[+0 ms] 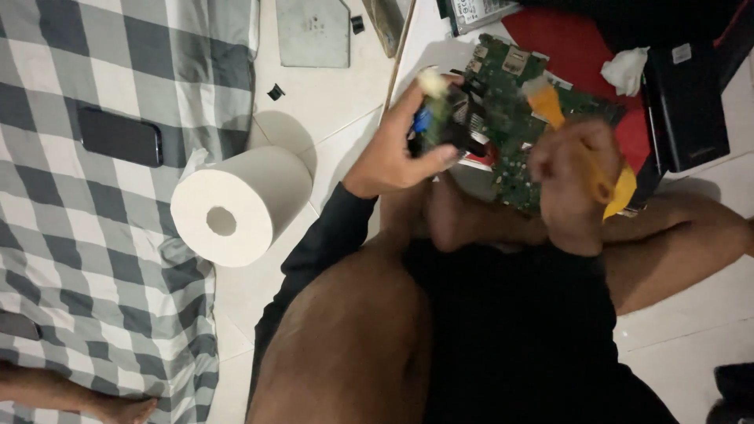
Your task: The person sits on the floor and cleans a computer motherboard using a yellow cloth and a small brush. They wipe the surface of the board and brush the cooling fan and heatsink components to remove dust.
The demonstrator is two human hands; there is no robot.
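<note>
Left hand (393, 149) grasps a small dark part (444, 126) at the green board's (510, 133) nine o'clock edge. Right hand (573, 169), blurred, is clenched on a yellow-handled brush (585, 153) over the board's four o'clock corner. Paper roll (239, 206) lies on the floor at nine o'clock.

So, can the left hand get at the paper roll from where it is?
Probably yes, but not freely: the left hand is gripping a small part against the circuit board. The roll lies on its side nearby, with bare floor between.
</note>
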